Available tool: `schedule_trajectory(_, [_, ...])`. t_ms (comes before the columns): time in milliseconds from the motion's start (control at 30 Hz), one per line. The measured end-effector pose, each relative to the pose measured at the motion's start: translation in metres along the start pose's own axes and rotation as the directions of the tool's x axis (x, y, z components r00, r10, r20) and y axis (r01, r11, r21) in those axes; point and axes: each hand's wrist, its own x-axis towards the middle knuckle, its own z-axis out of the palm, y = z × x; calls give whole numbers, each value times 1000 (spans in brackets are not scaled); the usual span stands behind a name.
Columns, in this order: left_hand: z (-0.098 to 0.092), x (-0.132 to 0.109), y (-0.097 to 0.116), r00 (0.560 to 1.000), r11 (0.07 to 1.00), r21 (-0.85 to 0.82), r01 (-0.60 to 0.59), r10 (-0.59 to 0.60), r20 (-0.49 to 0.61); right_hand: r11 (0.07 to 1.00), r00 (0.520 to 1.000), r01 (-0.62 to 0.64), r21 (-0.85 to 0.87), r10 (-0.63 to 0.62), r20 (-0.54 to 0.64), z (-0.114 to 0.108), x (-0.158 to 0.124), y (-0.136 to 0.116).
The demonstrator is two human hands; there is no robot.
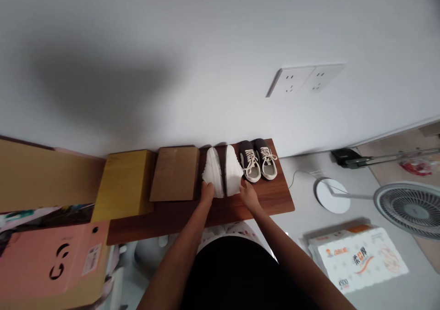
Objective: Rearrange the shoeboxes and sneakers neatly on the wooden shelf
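Beside the flat cardboard box (174,174), your left hand (207,191) meets the heel of one white sneaker (213,173), and your right hand (249,196) meets the heel of the other white sneaker (233,171); I can't tell whether your fingers are together or clamped. Both sneakers stand side by side on the wooden shelf (275,200), toes to the wall, squared up in line with the grey lace-up shoes (257,159).

- Sneakers (222,171) are placed on the table (266,207), lower centre of the frame.
- Lace-up shoes (258,159) are set just right of them.
- A cardboard box (174,173) is laid just left of them.
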Motion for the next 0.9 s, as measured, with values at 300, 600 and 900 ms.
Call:
schedule_trajectory(300, [45,-56,25,888,844,328,-425,459,-31,874,976,83,-478,-168,-137,-81,48,2])
schedule_trajectory(600, [158,-74,62,867,756,513,-407,143,477,989,993,21,-144,-38,-114,-124,83,16])
schedule_trajectory(900, [142,-89,51,909,997,33,66,-74,410,992,988,-69,101,82,-134,-148,90,60])
